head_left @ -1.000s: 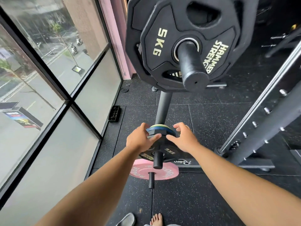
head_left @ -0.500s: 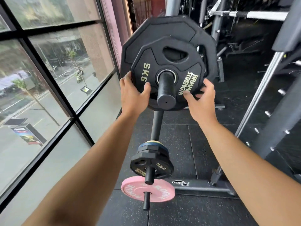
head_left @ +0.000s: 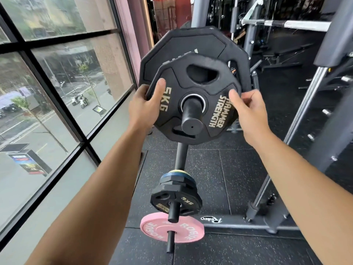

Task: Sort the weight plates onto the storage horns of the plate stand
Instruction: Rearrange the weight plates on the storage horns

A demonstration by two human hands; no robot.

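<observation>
A black 5 kg plate [head_left: 196,77] sits on the stand's upper horn [head_left: 191,119], in front of a larger black plate [head_left: 191,43]. My left hand [head_left: 145,108] grips its left edge, thumb on the face. My right hand [head_left: 248,109] grips its right edge, fingers curled round the rim. On the middle horn [head_left: 174,211] below hangs another black 5 kg plate [head_left: 176,199] with thin blue and yellow plates behind it. A pink plate [head_left: 172,229] sits on the lowest horn [head_left: 170,243].
The plate stand's post [head_left: 181,155] and its base bar [head_left: 238,220] stand on black rubber flooring. A tall glass window [head_left: 57,92] runs along the left. A grey rack upright [head_left: 309,119] leans at the right, with a barbell [head_left: 286,23] behind.
Both hands rose from the small plates on the middle horn to the upper 5 kg plate. They now grip its two edges, and my view has tilted up.
</observation>
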